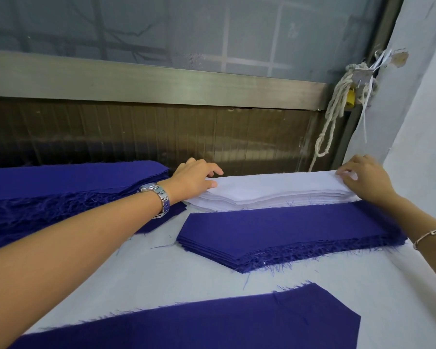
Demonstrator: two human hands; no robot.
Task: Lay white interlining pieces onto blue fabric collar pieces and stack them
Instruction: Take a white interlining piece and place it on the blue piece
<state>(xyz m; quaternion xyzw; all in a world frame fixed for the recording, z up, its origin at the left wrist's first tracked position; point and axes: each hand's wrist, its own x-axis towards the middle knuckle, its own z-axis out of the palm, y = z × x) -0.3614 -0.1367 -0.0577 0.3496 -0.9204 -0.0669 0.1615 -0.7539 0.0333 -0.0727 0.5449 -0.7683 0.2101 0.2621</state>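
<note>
While arms stretch forward — left hand [195, 177], right hand [365, 180] pinch ends of white interlining stack [275, 190].

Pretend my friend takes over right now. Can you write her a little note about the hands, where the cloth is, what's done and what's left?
Left hand: pinches the left end of the white interlining stack, at its top layer.
Right hand: pinches the right end of that same top layer.
Things: the white stack lies at the far edge of the table. A blue collar stack lies just in front of it, a bigger blue pile at far left, and a single blue piece nearest, bare.
Done: no white-on-blue pair shows yet.
Left: lift the top white piece, lay it on a blue piece, stack, repeat.
</note>
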